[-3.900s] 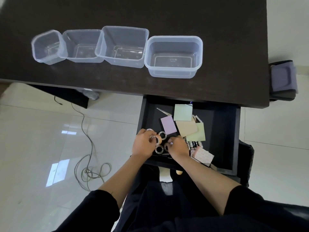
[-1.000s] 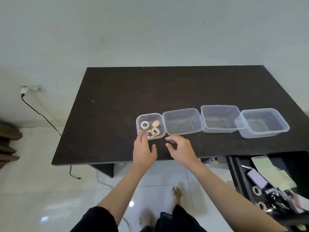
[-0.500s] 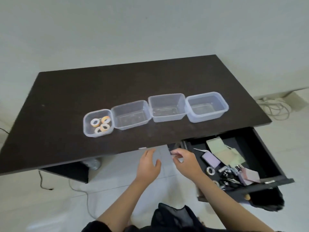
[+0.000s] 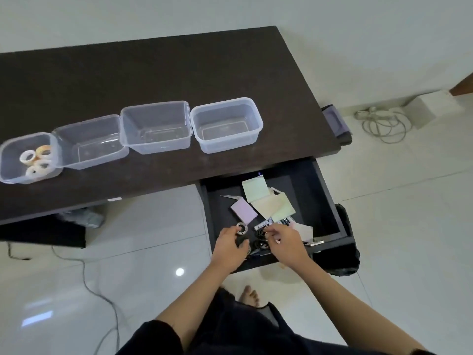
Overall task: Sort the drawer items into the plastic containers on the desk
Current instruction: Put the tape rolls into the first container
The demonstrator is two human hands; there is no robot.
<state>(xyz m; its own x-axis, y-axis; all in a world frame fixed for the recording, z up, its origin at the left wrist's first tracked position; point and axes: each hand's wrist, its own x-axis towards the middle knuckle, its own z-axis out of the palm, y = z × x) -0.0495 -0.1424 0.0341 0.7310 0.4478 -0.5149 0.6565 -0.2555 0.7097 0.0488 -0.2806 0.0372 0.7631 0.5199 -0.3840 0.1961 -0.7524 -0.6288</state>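
Note:
Four clear plastic containers stand in a row on the dark desk (image 4: 163, 73). The leftmost container (image 4: 10, 149) holds three pale tape rolls (image 4: 38, 160). The other three, container two (image 4: 87, 124), container three (image 4: 156, 108) and container four (image 4: 225, 103), hold nothing. The open drawer (image 4: 322, 201) below the desk's right end holds sticky notes (image 4: 258, 190), a purple pad (image 4: 243, 212), clips and dark tape rolls (image 4: 261, 244). My left hand (image 4: 229, 249) curls round a grey tape roll (image 4: 242, 228) at the drawer's front left. My right hand (image 4: 286, 243) pinches at a dark roll (image 4: 260, 233) beside it.
A coiled white cable (image 4: 384, 124) lies on the tiled floor at right, and another cable (image 4: 102, 298) runs across the floor at left. A dark bin (image 4: 343, 257) sits under the drawer's right side. My bare foot (image 4: 249, 295) stands below the drawer.
The three tape rolls went from the drawer into the leftmost container. Both hands came back from the desk edge down into the drawer front and closed on further rolls.

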